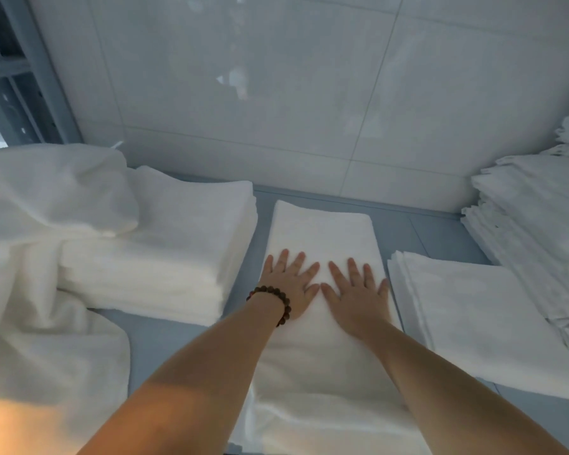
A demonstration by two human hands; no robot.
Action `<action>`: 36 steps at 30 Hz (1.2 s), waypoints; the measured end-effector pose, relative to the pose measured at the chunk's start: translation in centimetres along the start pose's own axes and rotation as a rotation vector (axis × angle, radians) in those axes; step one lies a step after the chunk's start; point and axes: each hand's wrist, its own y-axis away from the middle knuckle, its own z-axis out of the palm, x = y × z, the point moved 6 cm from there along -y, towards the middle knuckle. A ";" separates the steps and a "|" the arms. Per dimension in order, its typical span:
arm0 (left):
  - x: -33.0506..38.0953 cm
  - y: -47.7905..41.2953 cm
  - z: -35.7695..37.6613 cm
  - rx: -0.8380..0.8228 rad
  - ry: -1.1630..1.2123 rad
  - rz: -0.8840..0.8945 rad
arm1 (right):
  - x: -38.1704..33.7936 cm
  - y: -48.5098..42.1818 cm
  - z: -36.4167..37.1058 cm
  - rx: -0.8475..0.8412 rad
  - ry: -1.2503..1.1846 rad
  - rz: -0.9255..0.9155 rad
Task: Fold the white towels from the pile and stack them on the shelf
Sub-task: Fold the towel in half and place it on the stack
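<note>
A long folded white towel (319,231) lies lengthwise on the grey shelf surface (440,231) in the middle. My left hand (291,284), with a bead bracelet on its wrist, presses flat on the towel with fingers spread. Beside it, my right hand (358,289) presses flat too, its thumb almost touching the left thumb. Left of the towel stands a stack of folded white towels (178,244). A loose heap of unfolded white towels (46,257) covers the far left and drapes toward me.
A low stack of thin white cloths (493,320) lies right of the towel, and a taller stack of folded linens (536,231) rises at the far right. A pale tiled wall (276,93) closes the back. A grey metal shelf frame (10,77) shows at the top left.
</note>
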 end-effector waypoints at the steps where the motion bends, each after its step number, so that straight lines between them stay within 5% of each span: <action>1: -0.1 -0.4 -0.1 -0.009 0.002 0.004 | 0.0 -0.4 0.0 -0.004 0.002 -0.003; 10: 0.4 8.8 -0.7 -0.164 0.258 0.099 | -0.8 5.4 -0.5 -0.165 -0.076 -0.226; 14: 0.9 16.5 -1.1 -0.104 0.588 0.031 | -0.8 12.0 -1.1 -0.271 -0.177 -0.314; 19: 1.5 23.1 -3.3 0.055 0.729 -0.040 | 3.4 17.6 -4.4 -0.222 -0.611 -0.130; 29: 0.3 24.4 -4.4 0.019 0.580 -0.129 | 9.5 22.0 -4.7 -0.167 -0.642 -0.060; 36: 0.6 25.0 -5.4 0.158 0.814 -0.273 | 9.3 22.5 -3.8 -0.074 -0.693 0.007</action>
